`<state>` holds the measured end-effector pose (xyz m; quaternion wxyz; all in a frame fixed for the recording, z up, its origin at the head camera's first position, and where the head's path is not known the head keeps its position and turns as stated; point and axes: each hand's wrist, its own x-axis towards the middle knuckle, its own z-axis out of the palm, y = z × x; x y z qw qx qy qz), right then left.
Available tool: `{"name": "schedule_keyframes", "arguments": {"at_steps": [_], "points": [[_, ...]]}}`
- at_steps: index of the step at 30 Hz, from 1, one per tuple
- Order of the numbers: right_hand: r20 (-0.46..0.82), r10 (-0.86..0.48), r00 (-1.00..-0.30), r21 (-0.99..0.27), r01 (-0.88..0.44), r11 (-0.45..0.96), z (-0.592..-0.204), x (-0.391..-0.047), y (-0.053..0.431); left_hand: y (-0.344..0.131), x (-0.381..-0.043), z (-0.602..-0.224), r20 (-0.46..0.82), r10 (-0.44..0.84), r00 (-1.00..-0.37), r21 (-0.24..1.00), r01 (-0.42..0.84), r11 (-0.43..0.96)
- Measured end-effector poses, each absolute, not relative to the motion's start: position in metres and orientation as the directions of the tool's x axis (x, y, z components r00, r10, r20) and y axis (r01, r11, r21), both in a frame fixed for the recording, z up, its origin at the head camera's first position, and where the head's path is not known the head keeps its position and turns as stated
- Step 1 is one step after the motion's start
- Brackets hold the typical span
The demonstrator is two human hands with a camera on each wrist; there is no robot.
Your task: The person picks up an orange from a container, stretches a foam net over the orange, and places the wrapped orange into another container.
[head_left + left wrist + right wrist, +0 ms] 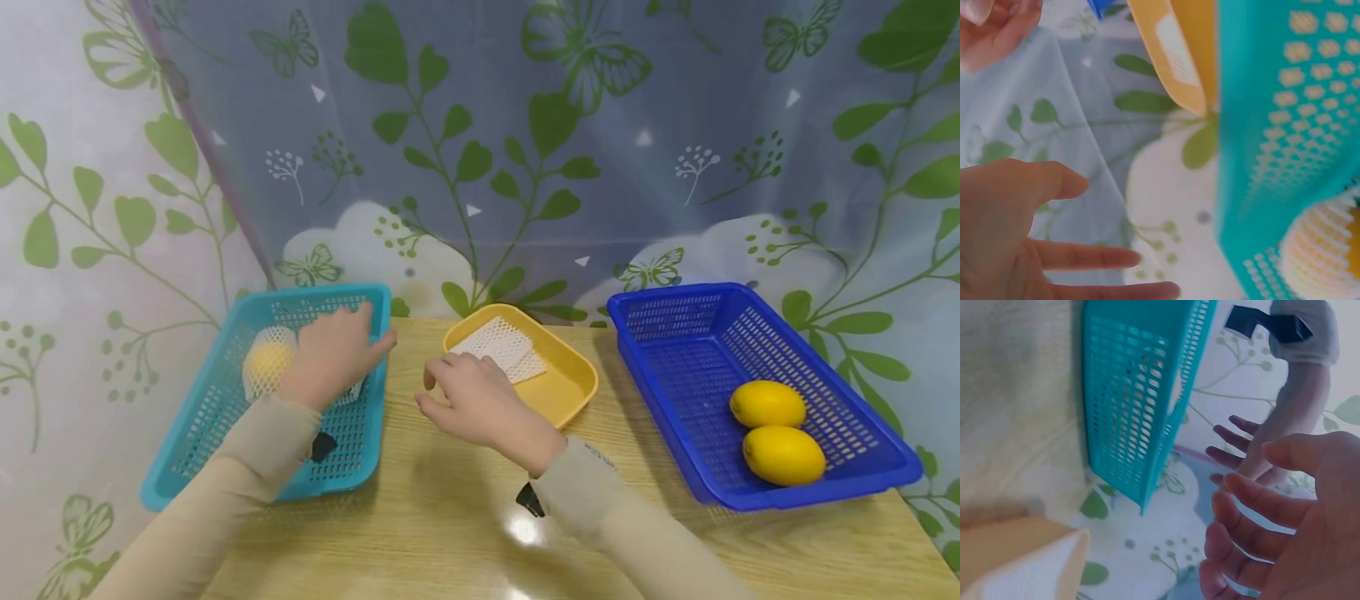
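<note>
Over the teal basket [378, 417] is my left hand [330, 350], its fingers spread and nothing in its grasp. Beneath and beside it in the basket lies a yellow fruit in a white foam net [270, 365]; more white netting shows partly behind the wrist. My right hand [483, 400] hovers near the front left of the yellow tray [558, 392], fingers loosely bent and holding nothing, as the right wrist view also shows. Inside that tray lie flat white foam nets [504, 348].
At the right stands a blue basket [660, 333] with two lemons, a rear lemon [768, 404] and a front lemon [784, 455]. All containers rest on a wooden table [420, 533]. A patterned curtain [480, 150] hangs right behind them.
</note>
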<state>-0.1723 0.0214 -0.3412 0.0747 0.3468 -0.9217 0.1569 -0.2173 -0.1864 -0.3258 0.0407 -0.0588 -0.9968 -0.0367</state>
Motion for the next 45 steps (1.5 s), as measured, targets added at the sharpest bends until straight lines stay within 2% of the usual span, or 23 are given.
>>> {"name": "schedule_keyframes", "arguments": {"at_steps": [6,15,23,29,41,45], "points": [[0.263,-0.637,-0.724,-0.294,-0.690,0.662,-0.327,-0.173,0.048,-0.155,-0.208,-0.320,0.243,0.212,-0.947,-0.037,0.210,0.977],[0.225,-0.622,-0.750,-0.379,-0.655,0.654,-0.309,-0.171,0.099,-0.116,-0.201,-0.317,0.442,0.375,-0.815,-0.109,0.367,0.924],[0.243,-0.555,-0.795,-0.350,-0.606,0.714,-0.299,-0.171,0.150,-0.077,-0.195,-0.309,0.430,0.417,-0.801,-0.131,0.402,0.906],[0.156,-0.513,-0.844,-0.365,-0.532,0.764,-0.303,-0.176,0.187,-0.046,-0.194,-0.303,0.415,0.448,-0.792,-0.086,0.456,0.886],[-0.012,-0.342,-0.940,-0.330,-0.319,0.889,-0.312,-0.192,0.273,0.011,-0.201,-0.304,0.470,0.456,-0.756,-0.133,0.450,0.883],[-0.066,-0.299,-0.952,-0.314,-0.265,0.912,-0.314,-0.199,0.298,0.030,-0.205,-0.307,0.448,0.453,-0.771,-0.143,0.438,0.887]]}}
